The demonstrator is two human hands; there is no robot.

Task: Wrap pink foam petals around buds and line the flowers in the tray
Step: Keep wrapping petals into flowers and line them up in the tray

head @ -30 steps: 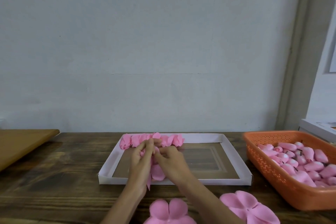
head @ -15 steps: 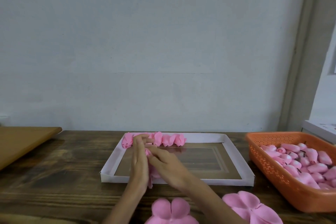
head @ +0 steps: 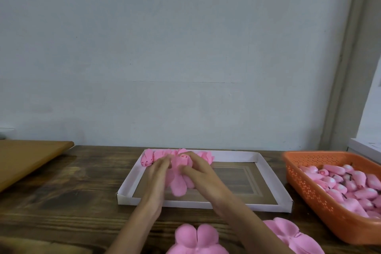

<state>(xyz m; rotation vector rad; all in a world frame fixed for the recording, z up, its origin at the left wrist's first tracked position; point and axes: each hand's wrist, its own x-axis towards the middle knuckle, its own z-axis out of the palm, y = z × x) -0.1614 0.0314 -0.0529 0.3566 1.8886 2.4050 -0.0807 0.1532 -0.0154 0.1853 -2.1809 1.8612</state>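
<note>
Gripped by the right hand (head: 203, 173), fingers and thumb curled round it, a pink foam flower (head: 179, 180) hung over the white tray (head: 127, 181), bud uppermost, just before the row of finished flowers (head: 147, 159) along the far rim. Beside it the left hand (head: 156, 177) touched its petals; blur hid whether it grasped. Loose petal pieces (head: 195, 235) lay on the wooden table (head: 61, 192) nearby, an orange basket (head: 305, 190) of buds (head: 340, 181) at right.

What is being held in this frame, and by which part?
The left hand and right hand both grip one pink foam flower near its top, around the bud; loose petals hang below.
</note>
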